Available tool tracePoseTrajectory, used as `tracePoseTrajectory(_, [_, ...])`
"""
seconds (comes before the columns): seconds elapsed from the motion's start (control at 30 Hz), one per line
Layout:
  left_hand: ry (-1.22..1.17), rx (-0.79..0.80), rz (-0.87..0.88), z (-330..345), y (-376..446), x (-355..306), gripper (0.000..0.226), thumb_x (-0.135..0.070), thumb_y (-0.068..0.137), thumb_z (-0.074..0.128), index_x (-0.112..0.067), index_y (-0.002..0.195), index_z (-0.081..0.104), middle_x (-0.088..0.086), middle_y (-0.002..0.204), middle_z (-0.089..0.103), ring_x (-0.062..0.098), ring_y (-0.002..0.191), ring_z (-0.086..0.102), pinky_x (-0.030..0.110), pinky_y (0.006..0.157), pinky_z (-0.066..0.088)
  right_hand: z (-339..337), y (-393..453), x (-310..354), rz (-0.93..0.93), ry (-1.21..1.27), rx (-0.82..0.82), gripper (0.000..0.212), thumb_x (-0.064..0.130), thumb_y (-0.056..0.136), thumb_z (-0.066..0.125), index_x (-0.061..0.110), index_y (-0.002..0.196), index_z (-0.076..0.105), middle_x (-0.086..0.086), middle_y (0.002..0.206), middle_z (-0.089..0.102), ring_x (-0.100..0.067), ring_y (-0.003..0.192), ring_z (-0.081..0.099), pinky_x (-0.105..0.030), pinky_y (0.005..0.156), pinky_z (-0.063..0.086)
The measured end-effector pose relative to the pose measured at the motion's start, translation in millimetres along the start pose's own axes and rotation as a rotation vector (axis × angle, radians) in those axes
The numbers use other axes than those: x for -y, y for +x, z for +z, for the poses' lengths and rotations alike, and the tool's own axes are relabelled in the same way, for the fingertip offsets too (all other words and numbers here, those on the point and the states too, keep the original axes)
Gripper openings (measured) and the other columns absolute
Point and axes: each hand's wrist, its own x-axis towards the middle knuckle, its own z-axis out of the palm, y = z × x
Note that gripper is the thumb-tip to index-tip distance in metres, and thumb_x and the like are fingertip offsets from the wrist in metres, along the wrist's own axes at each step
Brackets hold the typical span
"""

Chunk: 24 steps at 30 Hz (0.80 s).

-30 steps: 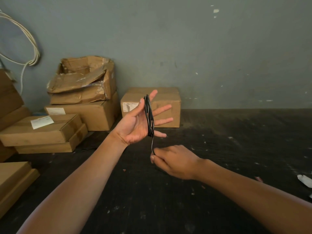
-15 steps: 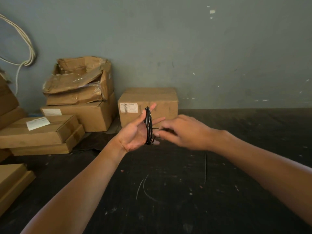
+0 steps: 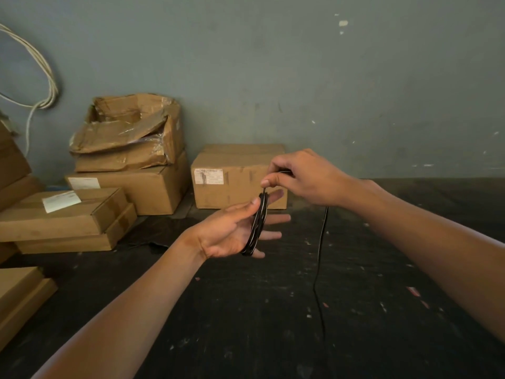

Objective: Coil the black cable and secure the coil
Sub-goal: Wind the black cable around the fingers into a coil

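A thin black cable is wound in several loops around the spread fingers of my left hand (image 3: 232, 231), forming a coil (image 3: 257, 224) seen edge-on. The palm faces right and the thumb rests against the coil's top. My right hand (image 3: 303, 179) hovers just above the coil and pinches the cable between thumb and forefinger. From that hand the loose end of the cable (image 3: 319, 255) hangs down and trails over the dark floor toward me.
Cardboard boxes stand along the grey wall: one (image 3: 232, 176) right behind the hands, a torn stack (image 3: 128, 149) to its left, flat ones (image 3: 62, 217) at far left. A white cord (image 3: 46, 86) hangs on the wall. The dark floor (image 3: 382, 296) spreads to the right.
My right hand rose from below the coil, crossed to its right side and now pinches the cable above it. The free end swung to the right. The left hand lowered slightly.
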Motion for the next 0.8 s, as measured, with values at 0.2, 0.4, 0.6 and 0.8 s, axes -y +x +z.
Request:
tracePoseTrajectory(0.2, [-0.039, 0.084, -0.001, 8.7, -3.9, -4.5, 0.051, -0.049, 0.093, 0.052, -0.045, 0.143, 0.045, 0.008, 0.153, 0.045, 0.040, 0.142, 0.036, 0.080, 0.107, 0.011, -1.5, -2.4, -10.9, -0.002, 0.111, -0.101, 0.017, 0.039, 0.088, 0.066, 0.023, 0.082, 0.066, 0.013, 0.060, 0.057, 0.001, 0.052, 0.045, -0.018, 0.051, 0.035])
tracePoseTrajectory(0.4, [-0.049, 0.162, -0.002, 14.5, -7.5, -10.5, 0.054, -0.044, 0.096, 0.051, -0.042, 0.148, 0.038, 0.013, 0.157, 0.037, 0.043, 0.143, 0.032, 0.079, 0.108, 0.009, 8.5, -6.1, -13.9, -0.001, 0.305, -0.114, 0.010, 0.031, 0.091, 0.063, 0.024, 0.085, 0.065, 0.023, 0.072, 0.065, -0.003, 0.066, 0.057, -0.022, 0.062, 0.044])
tracePoseTrajectory(0.6, [-0.108, 0.230, 0.095, 16.1, -15.1, -23.6, 0.060, -0.044, 0.096, 0.052, -0.041, 0.151, 0.031, 0.017, 0.160, 0.030, 0.047, 0.144, 0.026, 0.068, 0.102, 0.029, 36.5, -16.3, -31.3, 0.055, 0.400, -0.083, 0.023, 0.018, 0.100, 0.049, 0.002, 0.090, 0.062, 0.004, 0.077, 0.059, 0.001, 0.071, 0.053, -0.025, 0.069, 0.046])
tracePoseTrajectory(0.8, [-0.136, 0.283, 0.197, 18.9, -16.2, -39.2, 0.052, -0.042, 0.098, 0.043, -0.039, 0.149, 0.035, 0.019, 0.160, 0.024, 0.049, 0.143, 0.021, 0.070, 0.100, 0.025, 96.2, -38.0, -35.3, 0.152, 0.421, 0.140, 0.026, 0.014, 0.104, 0.040, 0.009, 0.116, 0.063, -0.009, 0.120, 0.066, -0.018, 0.115, 0.061, -0.045, 0.102, 0.048])
